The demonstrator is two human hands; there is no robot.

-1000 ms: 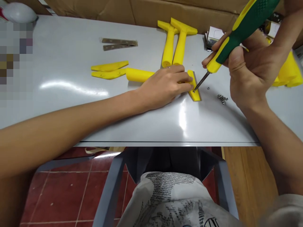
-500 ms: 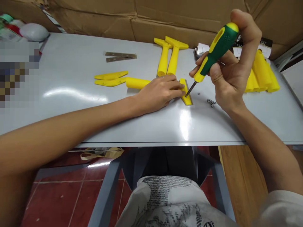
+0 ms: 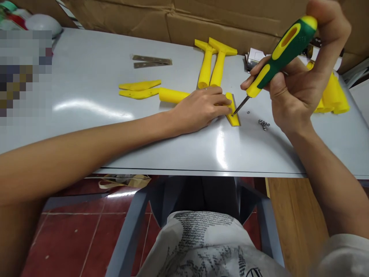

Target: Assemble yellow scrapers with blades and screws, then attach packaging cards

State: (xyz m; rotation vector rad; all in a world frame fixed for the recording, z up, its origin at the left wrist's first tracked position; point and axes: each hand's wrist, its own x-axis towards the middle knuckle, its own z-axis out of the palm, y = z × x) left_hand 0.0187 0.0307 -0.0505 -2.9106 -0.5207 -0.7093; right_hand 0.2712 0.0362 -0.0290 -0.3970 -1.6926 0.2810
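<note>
My right hand [image 3: 302, 88] is closed around a green and yellow screwdriver [image 3: 288, 50], one finger resting on the butt of its handle. The screwdriver slants down to the left, its tip at a screw spot on the crosspiece of a yellow T-shaped scraper [image 3: 173, 95]. My left hand [image 3: 201, 107] wraps over that scraper, which lies flat on the table; its handle end sticks out to the left, and the fingers cover the neck. Right of the crosspiece lie a pile of small screws [image 3: 264, 124] and a single loose one [image 3: 248, 112].
Two more yellow T-shaped scrapers [image 3: 217, 65] lie behind my left hand. Two flat yellow pieces [image 3: 141, 93] and two metal strips [image 3: 152, 62] are on the table [image 3: 92, 134] at left. Yellow handles [image 3: 334, 94] and small packages [image 3: 255, 57] sit at right, before cardboard [image 3: 121, 19].
The view has shifted slightly, so the table contents appear a little further right and higher. Both hands keep their holds, and the screwdriver tip stays on the same spot of the crosspiece.
</note>
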